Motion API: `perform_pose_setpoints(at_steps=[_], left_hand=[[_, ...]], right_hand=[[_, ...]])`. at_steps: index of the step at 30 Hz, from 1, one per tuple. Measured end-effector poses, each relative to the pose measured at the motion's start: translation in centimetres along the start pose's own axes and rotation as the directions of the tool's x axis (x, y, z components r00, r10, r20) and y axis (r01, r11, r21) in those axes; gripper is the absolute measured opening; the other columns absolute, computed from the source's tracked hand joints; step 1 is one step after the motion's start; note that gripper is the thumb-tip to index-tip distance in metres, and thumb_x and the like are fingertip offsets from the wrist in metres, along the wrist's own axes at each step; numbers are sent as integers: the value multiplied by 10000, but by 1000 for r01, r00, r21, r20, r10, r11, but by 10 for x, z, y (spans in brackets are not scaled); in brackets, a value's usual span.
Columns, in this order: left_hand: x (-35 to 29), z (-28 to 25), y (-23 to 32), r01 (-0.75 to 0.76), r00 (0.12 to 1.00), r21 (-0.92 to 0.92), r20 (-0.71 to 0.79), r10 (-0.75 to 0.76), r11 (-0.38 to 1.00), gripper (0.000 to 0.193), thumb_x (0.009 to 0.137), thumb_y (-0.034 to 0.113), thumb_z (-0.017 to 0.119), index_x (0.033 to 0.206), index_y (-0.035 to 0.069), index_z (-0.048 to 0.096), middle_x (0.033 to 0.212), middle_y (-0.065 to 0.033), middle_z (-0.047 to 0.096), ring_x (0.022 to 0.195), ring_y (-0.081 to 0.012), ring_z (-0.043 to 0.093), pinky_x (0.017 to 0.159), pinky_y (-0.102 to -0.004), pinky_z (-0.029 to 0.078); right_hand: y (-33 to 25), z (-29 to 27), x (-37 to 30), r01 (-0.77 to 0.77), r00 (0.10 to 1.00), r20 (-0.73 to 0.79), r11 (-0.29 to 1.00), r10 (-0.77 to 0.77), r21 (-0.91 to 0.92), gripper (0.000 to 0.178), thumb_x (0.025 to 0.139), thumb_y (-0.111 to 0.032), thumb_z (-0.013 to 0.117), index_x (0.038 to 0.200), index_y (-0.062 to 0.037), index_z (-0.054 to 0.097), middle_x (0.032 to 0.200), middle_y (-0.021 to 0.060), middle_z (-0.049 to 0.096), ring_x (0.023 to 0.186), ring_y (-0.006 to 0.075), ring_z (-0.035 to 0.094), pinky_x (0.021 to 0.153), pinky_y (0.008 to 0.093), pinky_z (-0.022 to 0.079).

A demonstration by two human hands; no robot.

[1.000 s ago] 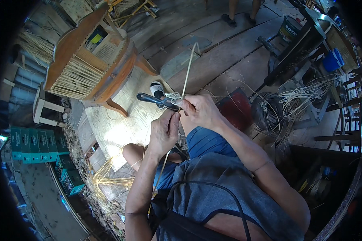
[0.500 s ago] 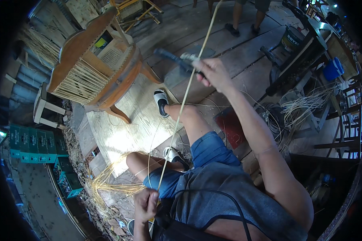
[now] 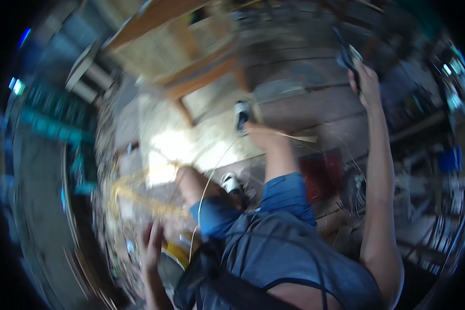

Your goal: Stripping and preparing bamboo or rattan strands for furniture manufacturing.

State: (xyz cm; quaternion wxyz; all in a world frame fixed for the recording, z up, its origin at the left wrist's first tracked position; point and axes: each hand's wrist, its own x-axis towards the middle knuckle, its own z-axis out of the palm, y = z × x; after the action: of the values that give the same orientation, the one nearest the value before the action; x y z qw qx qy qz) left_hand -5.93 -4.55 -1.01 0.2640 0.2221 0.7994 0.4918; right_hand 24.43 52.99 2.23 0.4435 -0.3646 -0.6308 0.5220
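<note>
My right hand is raised at the far right, closed round a long dark tool with a pale metallic part beside it. Blur hides the tool's exact kind. At the lower left, my left hand hangs with its fingers apart and nothing in them. A thin pale cane strand curves up from beside my lap, over my left thigh, toward my shin. Left of my knee lies a loose bundle of yellowish strands. Below my left hand's side stands a bucket with a yellow inside.
A wooden chair stands ahead on a pale board. Teal crates are stacked at the left, near a small pale stool. On the right lie a dark red panel, coiled strands and a blue container.
My right hand has swung right with the dark tool. My left hand has let go of the long cane strand and moved left with opened fingers. The whole view has shifted and blurred.
</note>
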Motion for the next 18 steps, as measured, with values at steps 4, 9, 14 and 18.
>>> perform_pose_setpoints(at_steps=[4,9,14,18], left_hand=[[100,72,81,-184,955,-155,207,214,971,166,955,175,546,1018,24,574,745,-19,580,629,-71,512,534,-198,388],[131,122,109,-117,928,-483,258,268,868,182,952,181,548,1077,56,588,811,-31,650,624,-53,571,490,-175,422],[126,139,91,-180,835,-198,488,256,964,206,943,178,557,1039,10,629,745,-26,625,607,-39,545,507,-185,449],[122,125,83,-16,820,-189,560,121,982,189,932,152,562,1024,2,632,750,-39,631,616,-61,562,539,-196,469]], right_hand=[[6,121,-117,-374,926,161,884,341,280,380,928,-420,548,747,-86,566,570,-1,544,389,55,455,334,193,331],[-2,213,-200,-562,791,532,703,302,436,406,978,-397,451,1184,-58,534,812,106,650,443,70,515,345,197,350],[3,238,-187,-678,725,636,438,266,590,331,985,-379,438,1066,-75,542,814,89,639,680,148,651,393,223,375],[14,224,-154,-657,747,556,527,364,538,348,918,-436,549,929,-90,587,782,44,627,582,101,581,388,189,362]])
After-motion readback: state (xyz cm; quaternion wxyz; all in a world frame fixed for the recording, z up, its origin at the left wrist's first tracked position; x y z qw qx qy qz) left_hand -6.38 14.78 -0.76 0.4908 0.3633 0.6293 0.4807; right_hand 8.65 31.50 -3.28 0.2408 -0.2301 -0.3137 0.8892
